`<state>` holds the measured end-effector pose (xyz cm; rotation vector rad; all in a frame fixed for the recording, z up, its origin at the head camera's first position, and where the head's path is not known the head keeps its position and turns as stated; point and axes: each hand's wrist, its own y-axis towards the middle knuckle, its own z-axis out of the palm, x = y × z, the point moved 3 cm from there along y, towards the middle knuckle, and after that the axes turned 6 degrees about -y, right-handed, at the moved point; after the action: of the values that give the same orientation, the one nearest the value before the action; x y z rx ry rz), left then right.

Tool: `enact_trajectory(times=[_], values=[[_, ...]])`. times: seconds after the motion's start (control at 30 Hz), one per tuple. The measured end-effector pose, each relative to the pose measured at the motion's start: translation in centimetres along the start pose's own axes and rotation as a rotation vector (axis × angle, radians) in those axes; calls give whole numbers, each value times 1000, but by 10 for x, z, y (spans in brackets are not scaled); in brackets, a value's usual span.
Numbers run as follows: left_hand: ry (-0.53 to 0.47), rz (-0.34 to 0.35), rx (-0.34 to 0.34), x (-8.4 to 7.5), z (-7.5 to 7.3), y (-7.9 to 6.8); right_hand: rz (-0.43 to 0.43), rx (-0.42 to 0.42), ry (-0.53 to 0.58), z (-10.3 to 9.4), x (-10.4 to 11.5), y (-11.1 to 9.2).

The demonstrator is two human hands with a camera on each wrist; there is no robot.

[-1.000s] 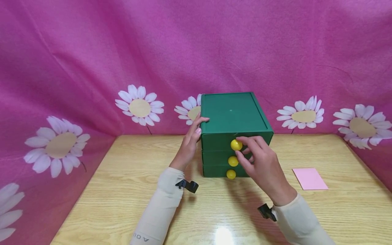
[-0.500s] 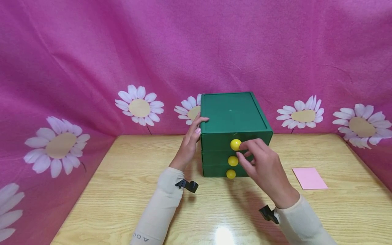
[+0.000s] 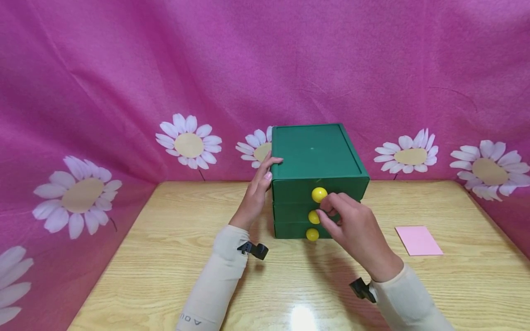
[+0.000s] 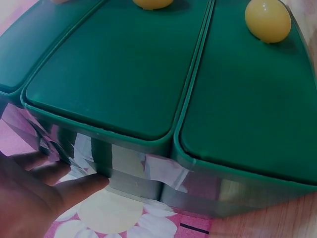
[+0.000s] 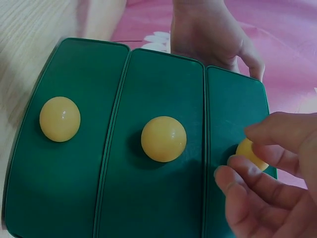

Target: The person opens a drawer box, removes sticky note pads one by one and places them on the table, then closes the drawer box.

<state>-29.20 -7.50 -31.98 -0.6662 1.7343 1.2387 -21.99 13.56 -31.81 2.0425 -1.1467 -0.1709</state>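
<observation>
The head view showed a green three-drawer chest [image 3: 316,154] on a wood-grain tabletop [image 3: 165,253]. The person's left hand [image 3: 252,197] rested against the chest's left side, fingers extended and spread, one fingertip over its top edge. At the chest's front, the right hand [image 3: 358,225] had its fingers bent just beside the yellow top knob [image 3: 319,194] and its thumb near the middle knob [image 3: 313,217]; whether it pinched or touched either could not be told. Right of the chest lay a pink paper square [image 3: 419,241]; behind the chest hung magenta daisy-print cloth [image 3: 265,69].
</observation>
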Motion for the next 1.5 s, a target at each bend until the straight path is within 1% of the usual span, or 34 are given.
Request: enact_trajectory(times=[0.13,0.3,0.67,0.87,0.9,0.93,1.03,1.17,1.27,1.5], values=[[-3,2,0,0,0,0,-3,37,-22,3,-1,-2],[-5,5,2,0,0,0,-3,58,-45,6,-2,-4],[-6,-2,-2,1,0,0,44,153,-59,8,-4,-5],[-3,22,-29,32,-5,6,55,181,-81,7,-4,-5],[-1,27,-31,36,-5,7,57,187,-84,7,-4,-5],[-3,25,-31,36,-5,7,60,194,-87,8,-4,-5],[-10,23,-21,32,-5,6,74,230,-98,10,-5,-5],[-17,13,-11,16,-2,3,88,285,-115,13,-7,-5],[-17,9,-8,5,0,1,89,308,-120,15,-8,-6],[-12,10,-4,2,0,1,102,329,-90,18,-11,-6]])
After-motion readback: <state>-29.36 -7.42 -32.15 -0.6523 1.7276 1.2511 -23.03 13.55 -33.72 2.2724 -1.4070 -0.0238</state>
